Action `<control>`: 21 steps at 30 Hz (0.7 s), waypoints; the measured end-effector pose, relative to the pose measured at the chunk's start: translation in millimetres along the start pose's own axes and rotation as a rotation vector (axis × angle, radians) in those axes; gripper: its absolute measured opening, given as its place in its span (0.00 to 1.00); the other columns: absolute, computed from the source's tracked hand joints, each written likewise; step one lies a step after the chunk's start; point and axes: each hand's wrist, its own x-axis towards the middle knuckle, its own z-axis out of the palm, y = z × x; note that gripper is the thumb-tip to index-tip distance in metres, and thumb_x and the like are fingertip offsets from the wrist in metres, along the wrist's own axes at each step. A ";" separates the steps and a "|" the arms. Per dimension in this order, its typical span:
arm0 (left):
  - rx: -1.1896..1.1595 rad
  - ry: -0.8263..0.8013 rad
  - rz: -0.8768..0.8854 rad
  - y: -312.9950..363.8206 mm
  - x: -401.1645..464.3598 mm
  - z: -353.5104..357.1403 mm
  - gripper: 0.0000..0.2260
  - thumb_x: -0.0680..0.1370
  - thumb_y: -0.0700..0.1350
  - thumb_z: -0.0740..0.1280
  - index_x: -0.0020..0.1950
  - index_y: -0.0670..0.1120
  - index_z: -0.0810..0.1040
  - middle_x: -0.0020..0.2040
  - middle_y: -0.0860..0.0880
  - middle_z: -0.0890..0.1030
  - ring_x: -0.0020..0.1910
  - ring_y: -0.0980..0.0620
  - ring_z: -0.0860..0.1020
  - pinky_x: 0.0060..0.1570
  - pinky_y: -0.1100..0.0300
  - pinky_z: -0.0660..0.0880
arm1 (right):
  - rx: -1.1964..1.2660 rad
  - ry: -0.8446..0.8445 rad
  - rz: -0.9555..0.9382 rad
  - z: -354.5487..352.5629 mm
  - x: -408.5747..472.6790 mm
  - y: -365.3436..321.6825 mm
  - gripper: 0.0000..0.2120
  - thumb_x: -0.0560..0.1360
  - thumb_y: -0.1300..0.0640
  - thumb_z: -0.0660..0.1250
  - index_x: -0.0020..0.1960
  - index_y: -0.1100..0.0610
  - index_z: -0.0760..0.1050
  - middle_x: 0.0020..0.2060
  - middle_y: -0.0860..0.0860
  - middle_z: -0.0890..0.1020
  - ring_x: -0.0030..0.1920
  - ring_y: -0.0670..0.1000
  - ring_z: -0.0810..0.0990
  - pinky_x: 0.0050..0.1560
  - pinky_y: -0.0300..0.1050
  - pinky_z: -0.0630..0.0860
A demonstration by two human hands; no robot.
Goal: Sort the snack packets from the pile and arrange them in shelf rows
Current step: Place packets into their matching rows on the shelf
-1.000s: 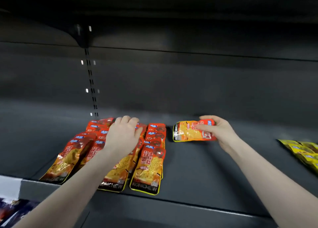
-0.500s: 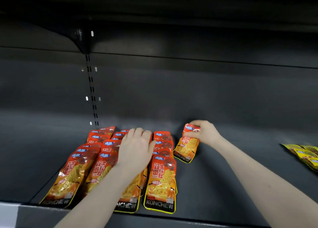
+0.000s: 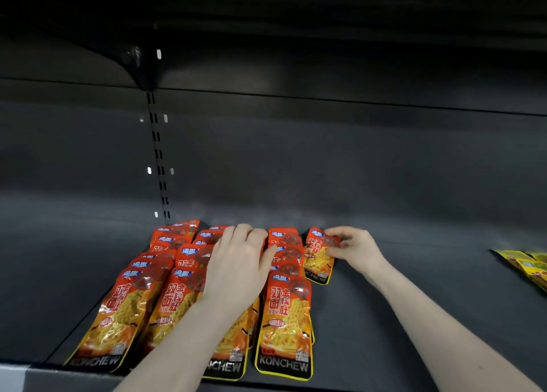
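Four rows of orange packets [image 3: 284, 317] are lying overlapped on the dark shelf [image 3: 384, 317], and the fourth is only just beginning; the right hand [image 3: 355, 251] is pinching a single orange packet [image 3: 318, 257] by its upper right corner, setting it at the back just beside the third row (it is sitting slightly tilted). The left hand [image 3: 241, 266] is lying flat with straight fingers across the middle rows, pressing them down. Slippage is the main risk: if the right hand is letting go while the packet is skewed, the new row is starting crooked; if the left palm is lifting carelessly, the glossy shingled packets are liable to slide forward toward the shelf edge. Whether the new packet is touching its neighbour is hard to tell here. Some yellow packets [image 3: 529, 266] are lying well apart at the far right; mixing them in would be spoiling the sort.
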 end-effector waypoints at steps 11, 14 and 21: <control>-0.039 -0.004 -0.032 1.7 -1.0 -4.8 0.17 0.80 0.54 0.58 0.64 0.49 0.75 0.61 0.51 0.74 0.63 0.53 0.69 0.63 0.59 0.67 | 0.239 0.022 0.067 -2.2 2.8 -5.1 0.19 0.68 0.79 0.61 0.50 0.61 0.80 0.47 0.57 0.82 0.43 0.49 0.79 0.44 0.37 0.76; -0.031 -0.016 -0.032 1.9 -0.8 -4.9 0.17 0.80 0.55 0.57 0.65 0.49 0.74 0.62 0.52 0.73 0.63 0.54 0.68 0.63 0.60 0.66 | 0.084 0.055 0.025 1.6 3.1 -4.6 0.14 0.71 0.72 0.64 0.50 0.59 0.82 0.48 0.54 0.82 0.48 0.50 0.80 0.47 0.36 0.75; -0.032 -0.021 -0.045 1.1 -0.3 -4.9 0.17 0.80 0.55 0.58 0.65 0.49 0.74 0.62 0.52 0.73 0.63 0.55 0.68 0.63 0.60 0.67 | -0.486 -0.114 -0.110 11.6 -0.3 0.3 0.21 0.65 0.39 0.72 0.52 0.50 0.82 0.49 0.52 0.79 0.48 0.48 0.78 0.44 0.38 0.69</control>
